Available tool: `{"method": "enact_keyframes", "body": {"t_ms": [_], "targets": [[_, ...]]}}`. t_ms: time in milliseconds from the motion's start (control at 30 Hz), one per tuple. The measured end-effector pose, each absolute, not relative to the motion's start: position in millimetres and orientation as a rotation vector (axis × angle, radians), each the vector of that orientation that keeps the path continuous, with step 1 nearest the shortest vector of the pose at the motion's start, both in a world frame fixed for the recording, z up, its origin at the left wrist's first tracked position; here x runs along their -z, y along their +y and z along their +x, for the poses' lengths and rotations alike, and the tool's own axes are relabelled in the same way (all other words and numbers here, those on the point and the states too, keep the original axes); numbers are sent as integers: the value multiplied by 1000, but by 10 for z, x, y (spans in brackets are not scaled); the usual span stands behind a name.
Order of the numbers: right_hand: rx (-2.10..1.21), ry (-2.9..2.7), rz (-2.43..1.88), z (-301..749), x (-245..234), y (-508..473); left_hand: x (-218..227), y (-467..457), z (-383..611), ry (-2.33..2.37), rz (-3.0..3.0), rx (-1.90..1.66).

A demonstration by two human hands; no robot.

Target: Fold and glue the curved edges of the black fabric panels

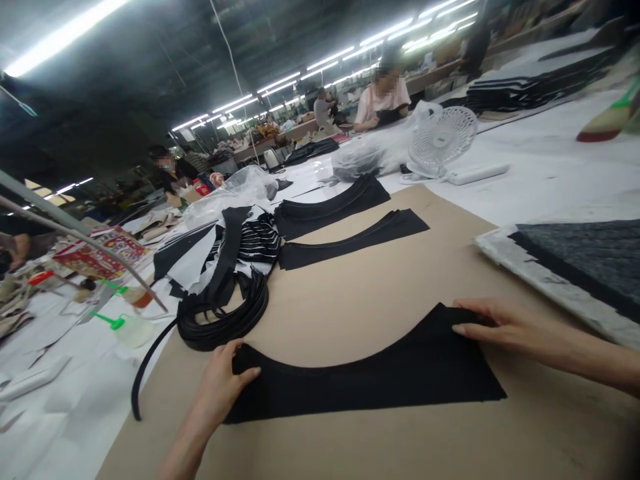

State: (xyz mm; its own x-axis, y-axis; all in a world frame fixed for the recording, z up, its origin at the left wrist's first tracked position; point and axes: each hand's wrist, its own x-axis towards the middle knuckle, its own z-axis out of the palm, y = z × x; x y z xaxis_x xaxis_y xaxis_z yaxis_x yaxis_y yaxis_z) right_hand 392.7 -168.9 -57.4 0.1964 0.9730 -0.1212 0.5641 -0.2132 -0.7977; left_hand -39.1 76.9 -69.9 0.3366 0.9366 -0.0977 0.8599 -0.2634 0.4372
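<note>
A curved black fabric piece [370,373] lies flat on a brown cardboard sheet [380,287] in front of me. My left hand [223,377] pinches its left end, thumb on top of the cloth. My right hand [500,327] rests on the piece's right tip, fingers stretched and pressed together on the cloth. A coil of black cord or binding [225,317] lies just beyond my left hand.
Two stacks of curved black pieces [350,233] lie further back, beside striped and black scraps [255,240]. A small white fan [440,137] stands behind them. A dark grey pad [585,257] sits at right. Glue bottles with green caps [125,327] stand at left. Other people work at distant tables.
</note>
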Motion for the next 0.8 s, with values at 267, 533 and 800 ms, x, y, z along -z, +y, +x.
{"method": "enact_keyframes", "body": {"t_ms": [267,533,800], "targets": [[-741,-1362,-1945,3842,806,-1767,683,729,-478,1711,1992,-248],[-447,-1297,-2163,3617,847,-1827,751,715,-544,1743,1846,-427],[-149,-1352,-2136,3561,1003,-1855,814,710,-599,1671,1669,-560]]}}
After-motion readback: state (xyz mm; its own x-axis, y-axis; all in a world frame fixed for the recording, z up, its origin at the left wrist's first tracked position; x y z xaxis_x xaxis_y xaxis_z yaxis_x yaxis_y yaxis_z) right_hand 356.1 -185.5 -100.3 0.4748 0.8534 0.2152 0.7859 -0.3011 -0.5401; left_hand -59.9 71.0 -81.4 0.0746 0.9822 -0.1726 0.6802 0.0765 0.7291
